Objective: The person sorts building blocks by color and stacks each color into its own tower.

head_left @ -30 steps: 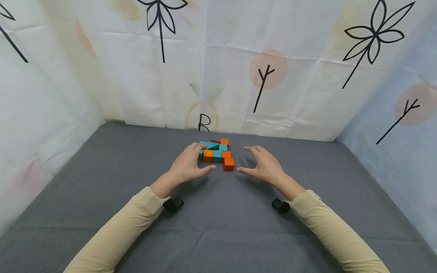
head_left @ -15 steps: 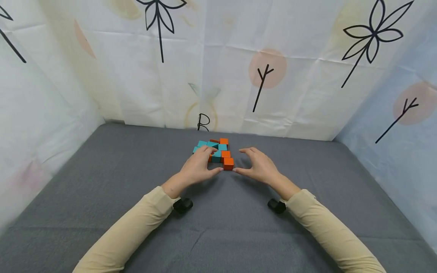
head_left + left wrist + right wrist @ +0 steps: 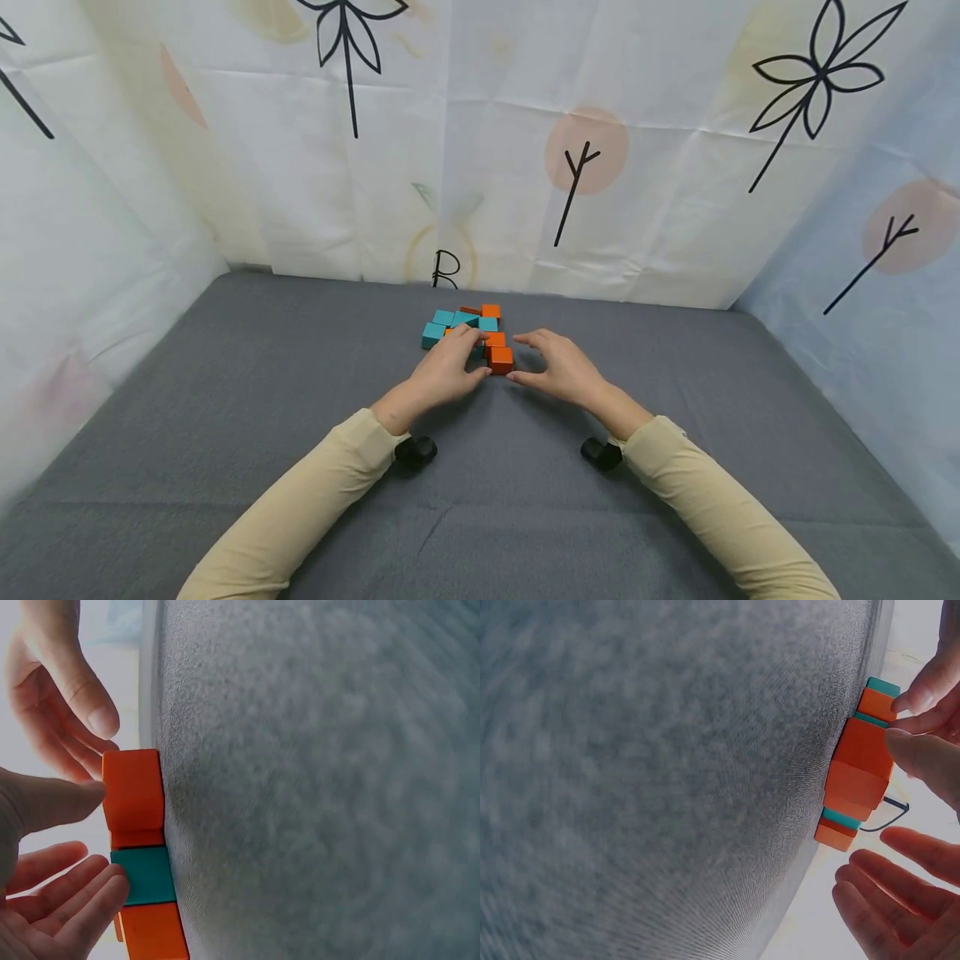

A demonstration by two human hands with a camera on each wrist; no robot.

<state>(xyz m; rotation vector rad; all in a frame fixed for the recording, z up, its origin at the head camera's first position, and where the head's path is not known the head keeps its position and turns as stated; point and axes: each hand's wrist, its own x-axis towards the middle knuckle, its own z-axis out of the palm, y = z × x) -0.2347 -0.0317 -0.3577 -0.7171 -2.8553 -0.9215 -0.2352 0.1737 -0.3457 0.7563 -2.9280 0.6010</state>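
Several orange and teal blocks lie in a cluster near the far edge of the grey cloth. My left hand [image 3: 447, 367] reaches over the cluster's front left, fingers gently bent and thumb apart, covering some blocks. Its thumb tip is close to the front orange cube [image 3: 501, 360]; I cannot tell whether they touch. My right hand [image 3: 561, 367] hovers just right of that cube, thumb and fingers spread around a gap. In the left wrist view, a teal block [image 3: 144, 876] sits by the left fingers, between orange ones. Neither hand holds anything.
A teal block [image 3: 432, 335] and a teal triangular block [image 3: 467, 318] lie behind the left hand, with another orange cube [image 3: 491, 311] at the back. The grey cloth [image 3: 480, 517] runs up to a printed white curtain [image 3: 495, 167]. Each wrist wears a black camera.
My left hand has moved right across the front of the blocks, uncovering teal blocks at the left. My right hand has shifted slightly left, closer to the front orange cube.
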